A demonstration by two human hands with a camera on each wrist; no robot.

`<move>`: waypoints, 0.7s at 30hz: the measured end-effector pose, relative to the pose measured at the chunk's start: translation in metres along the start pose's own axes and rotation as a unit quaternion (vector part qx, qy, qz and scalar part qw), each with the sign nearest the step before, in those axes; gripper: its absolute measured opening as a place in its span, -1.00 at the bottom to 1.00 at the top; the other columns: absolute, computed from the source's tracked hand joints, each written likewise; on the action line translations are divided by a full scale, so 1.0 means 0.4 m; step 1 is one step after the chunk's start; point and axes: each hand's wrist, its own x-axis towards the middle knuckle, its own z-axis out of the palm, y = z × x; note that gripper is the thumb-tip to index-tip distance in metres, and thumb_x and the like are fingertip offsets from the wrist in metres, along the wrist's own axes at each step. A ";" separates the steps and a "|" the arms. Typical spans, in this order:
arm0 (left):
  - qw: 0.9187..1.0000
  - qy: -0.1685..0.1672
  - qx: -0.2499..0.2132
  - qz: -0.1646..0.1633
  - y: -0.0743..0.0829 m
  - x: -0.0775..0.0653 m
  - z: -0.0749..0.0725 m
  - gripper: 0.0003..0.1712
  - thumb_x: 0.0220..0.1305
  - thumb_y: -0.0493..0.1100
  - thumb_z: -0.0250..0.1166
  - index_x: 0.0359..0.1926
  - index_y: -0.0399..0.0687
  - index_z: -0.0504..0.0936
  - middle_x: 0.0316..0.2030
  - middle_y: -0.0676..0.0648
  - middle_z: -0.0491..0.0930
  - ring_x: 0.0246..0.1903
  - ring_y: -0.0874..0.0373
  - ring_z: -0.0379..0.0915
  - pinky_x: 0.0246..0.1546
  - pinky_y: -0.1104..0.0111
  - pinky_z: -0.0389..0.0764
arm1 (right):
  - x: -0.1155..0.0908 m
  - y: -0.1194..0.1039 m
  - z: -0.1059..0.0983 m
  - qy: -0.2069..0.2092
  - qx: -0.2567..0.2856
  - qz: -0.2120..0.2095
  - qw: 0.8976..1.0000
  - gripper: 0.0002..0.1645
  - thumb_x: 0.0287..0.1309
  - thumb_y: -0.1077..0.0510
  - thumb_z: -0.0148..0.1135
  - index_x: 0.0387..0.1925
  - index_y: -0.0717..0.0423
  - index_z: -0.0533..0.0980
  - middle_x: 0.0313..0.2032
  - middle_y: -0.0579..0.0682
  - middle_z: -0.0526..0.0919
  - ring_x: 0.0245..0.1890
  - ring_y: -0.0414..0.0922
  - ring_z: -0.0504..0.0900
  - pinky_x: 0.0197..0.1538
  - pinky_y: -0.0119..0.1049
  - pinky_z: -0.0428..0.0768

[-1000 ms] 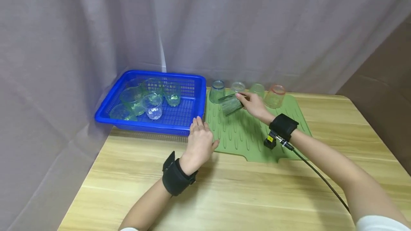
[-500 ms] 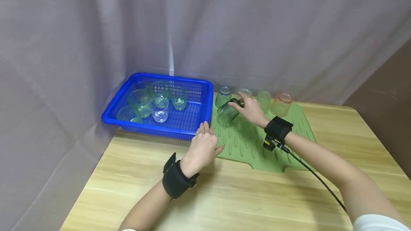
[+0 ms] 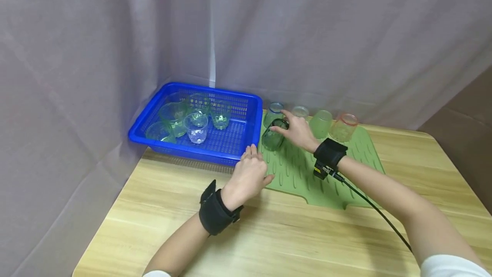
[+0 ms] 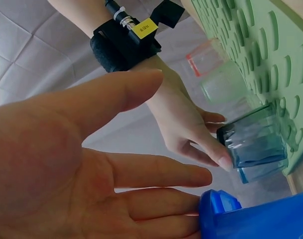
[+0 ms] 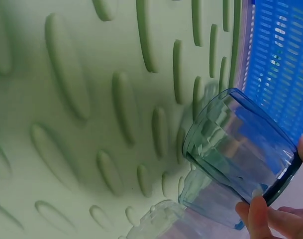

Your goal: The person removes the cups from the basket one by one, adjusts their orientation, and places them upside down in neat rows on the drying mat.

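My right hand grips a dark-tinted glass tumbler by its base end, thumb and fingers on opposite sides. The tumbler is tilted with its mouth down toward the green ribbed mat. In the right wrist view the glass is see-through with a thick dark base; whether its rim touches the mat, I cannot tell. Close behind it stands an upside-down blue-tinted glass. My left hand has its fingers extended, their tips against the front right corner of the blue plastic basket.
Along the mat's back edge stand an upside-down clear glass, a green one and a red-rimmed one. Several clear and greenish glasses are in the basket. A grey curtain hangs behind the wooden table.
My right hand has turned the dark tumbler from nearly sideways to mouth-down and lowered it toward the mat, before the blue-tinted glass. The left hand stays at the basket corner.
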 end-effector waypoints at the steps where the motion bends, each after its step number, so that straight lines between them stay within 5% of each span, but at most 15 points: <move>1: 1.000 -0.002 0.000 0.001 0.001 0.001 0.000 -0.24 0.29 0.22 0.20 0.17 -0.39 0.50 0.30 -0.46 0.27 0.32 -0.24 0.27 0.32 0.14 0.38 | -0.001 0.000 0.001 -0.001 -0.002 0.003 1.000 -0.05 0.12 -0.23 0.30 0.36 0.25 0.25 -0.47 0.22 0.60 -0.82 -0.23 0.11 -0.68 -0.37 0.16; 5: 1.000 -0.004 0.003 0.008 0.005 0.003 -0.002 -0.26 0.29 0.21 0.20 0.15 -0.38 0.52 0.30 -0.47 0.27 0.33 -0.24 0.27 0.32 0.14 0.39 | -0.006 -0.004 0.003 0.002 -0.013 -0.003 1.000 -0.08 0.12 -0.22 0.32 0.33 0.26 0.29 -0.65 0.10 0.46 -0.81 -0.22 0.15 -0.67 -0.36 0.22; 15: 1.000 0.007 0.012 0.014 0.003 0.003 0.003 -0.26 0.28 0.20 0.22 0.14 -0.40 0.52 0.28 -0.48 0.30 0.31 -0.24 0.29 0.33 0.14 0.38 | -0.015 -0.007 0.036 0.024 -0.032 -0.065 0.997 -0.26 0.14 -0.17 0.31 0.16 0.28 0.48 -0.47 0.12 0.67 -0.58 -0.10 0.54 -0.53 -0.29 0.44; 21: 1.000 0.013 0.023 0.013 -0.005 0.002 0.007 -0.22 0.27 0.21 0.23 0.16 -0.43 0.50 0.26 -0.48 0.32 0.29 -0.25 0.32 0.33 0.15 0.39 | -0.019 -0.008 0.033 0.015 -0.015 -0.059 0.998 -0.20 0.22 -0.21 0.22 0.27 0.28 0.38 -0.74 -0.03 0.37 -0.74 -0.15 0.28 -0.56 -0.32 0.27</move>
